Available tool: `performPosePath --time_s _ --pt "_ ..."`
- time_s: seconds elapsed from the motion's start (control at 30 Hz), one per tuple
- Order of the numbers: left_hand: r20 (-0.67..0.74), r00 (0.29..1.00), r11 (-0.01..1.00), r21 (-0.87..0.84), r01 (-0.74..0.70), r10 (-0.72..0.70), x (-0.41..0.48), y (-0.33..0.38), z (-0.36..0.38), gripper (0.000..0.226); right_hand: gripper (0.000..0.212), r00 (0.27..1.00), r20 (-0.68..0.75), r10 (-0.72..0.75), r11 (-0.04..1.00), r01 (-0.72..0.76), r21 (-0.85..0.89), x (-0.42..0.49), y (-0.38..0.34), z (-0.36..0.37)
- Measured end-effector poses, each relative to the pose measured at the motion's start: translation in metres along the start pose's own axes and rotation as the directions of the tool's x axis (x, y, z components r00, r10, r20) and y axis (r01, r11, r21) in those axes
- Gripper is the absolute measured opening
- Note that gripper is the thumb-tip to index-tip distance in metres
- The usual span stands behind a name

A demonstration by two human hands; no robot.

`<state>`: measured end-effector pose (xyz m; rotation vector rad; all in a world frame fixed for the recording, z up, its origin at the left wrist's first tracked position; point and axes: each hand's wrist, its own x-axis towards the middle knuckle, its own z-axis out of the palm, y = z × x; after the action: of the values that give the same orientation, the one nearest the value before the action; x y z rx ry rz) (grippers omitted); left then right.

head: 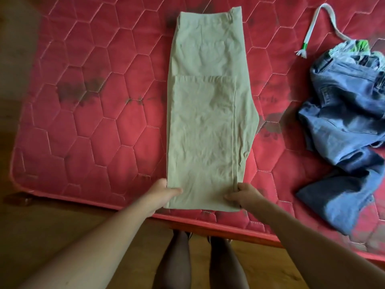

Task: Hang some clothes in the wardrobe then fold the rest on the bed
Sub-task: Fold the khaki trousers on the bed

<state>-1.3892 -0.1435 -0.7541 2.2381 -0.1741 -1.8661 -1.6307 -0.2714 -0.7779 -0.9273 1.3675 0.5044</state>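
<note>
Khaki trousers [206, 122] are laid flat in the middle of a red quilted mattress [93, 132], running lengthwise from near to far, w/ the waistband at the far end. The legs are doubled back over the upper part, so a straight hem edge is seen across the cloth approx. halfway up, and the fold lies at the near end, just inside the near edge of the mattress. The near left corner of that fold is pinched by the left hand [164, 193]: thumb laid on top of the cloth, the other fingers hidden beneath it. The near right corner is gripped by the right hand [243, 195], thumb pressed on top & fingers curled round the edge by the side seam. Both forearms are stretched in from the near side. Crumpled blue jeans [341, 132] are heaped on the right of the mattress, well apart from the trousers, w/ a bit of green-and-white cloth [362, 46] at the far end of the heap. A white cord [312, 28] w/ a green-wrapped, frayed tip is seen at far right. Dark stains are scattered over the quilting. A wooden floor [41, 226] is visible at left & near, and the person's legs [177, 263] are seen below, close to the bed edge.
</note>
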Motion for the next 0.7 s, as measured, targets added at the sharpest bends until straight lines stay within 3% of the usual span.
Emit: performPosePath --time_s 0.1,0.2,0.37,0.47,0.5,0.57,0.63,0.7 --pt "-0.096 0.990 0.970 -0.210 -0.124 0.106 0.010 0.026 -0.012 0.059 0.008 0.984 -0.120 -0.134 0.985 0.146 0.098 0.001 -0.038 -0.007" --pt "-0.228 0.943 0.878 -0.362 -0.312 0.241 0.037 0.090 -0.033 0.042 0.004 0.934 -0.249 -0.257 0.944 0.297 0.141 0.018 -0.112 -0.021" --pt "-0.410 0.796 0.798 -0.222 -0.561 0.445 0.063 0.191 -0.066 0.061 0.024 0.832 -0.368 -0.415 0.890 0.456 0.026 0.023 -0.208 -0.042" --pt "-0.468 0.716 0.754 -0.145 -0.640 0.518 0.066 0.228 -0.089 0.067 0.036 0.749 -0.468 -0.469 0.847 0.532 0.002 0.028 -0.240 -0.056" --pt "-0.469 0.689 0.761 -0.054 -0.646 0.552 0.067 0.239 -0.095 0.072 0.049 0.713 -0.500 -0.491 0.849 0.520 -0.092 0.030 -0.248 -0.061" --pt "-0.469 0.590 0.750 0.329 -0.574 0.657 0.074 0.245 -0.096 0.077 0.077 0.615 -0.515 -0.597 0.799 0.398 -0.450 0.036 -0.254 -0.066" --pt "-0.383 0.422 0.559 0.688 -0.463 0.821 0.088 0.248 -0.088 0.074 0.084 0.543 -0.408 -0.734 0.606 0.253 -0.754 0.048 -0.261 -0.066" --pt "-0.215 0.353 0.346 0.863 -0.368 0.911 0.111 0.250 -0.078 0.069 0.076 0.561 -0.250 -0.789 0.394 0.150 -0.907 0.075 -0.268 -0.068"
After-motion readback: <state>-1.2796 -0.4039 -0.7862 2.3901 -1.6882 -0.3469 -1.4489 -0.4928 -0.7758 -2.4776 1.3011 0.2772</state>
